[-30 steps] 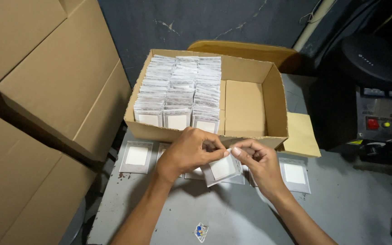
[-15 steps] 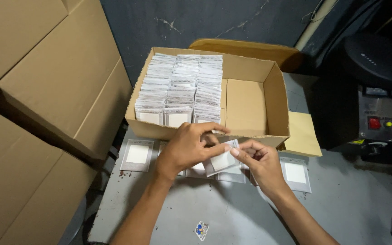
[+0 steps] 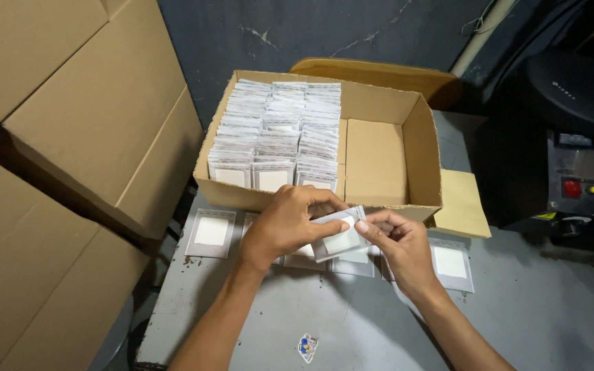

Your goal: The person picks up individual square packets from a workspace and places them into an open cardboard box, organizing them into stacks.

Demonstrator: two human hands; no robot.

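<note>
Both hands hold one small flat packet, silver-edged with a white square inside, just in front of an open cardboard box. My left hand grips its left side from above. My right hand pinches its right edge with thumb and fingertips. The box's left two thirds hold three tight rows of the same packets standing on edge; its right third shows bare cardboard. More packets lie flat on the grey table, one at the left and one at the right, others hidden under my hands.
Large stacked cardboard cartons fill the left side, close to the grey table. A black machine with red buttons stands at the right. A tan envelope lies beside the box. A small sticker is on the near table.
The packet has risen slightly and turned flatter between my hands, closer to the box's front wall. My right fingers shifted along its right edge.
</note>
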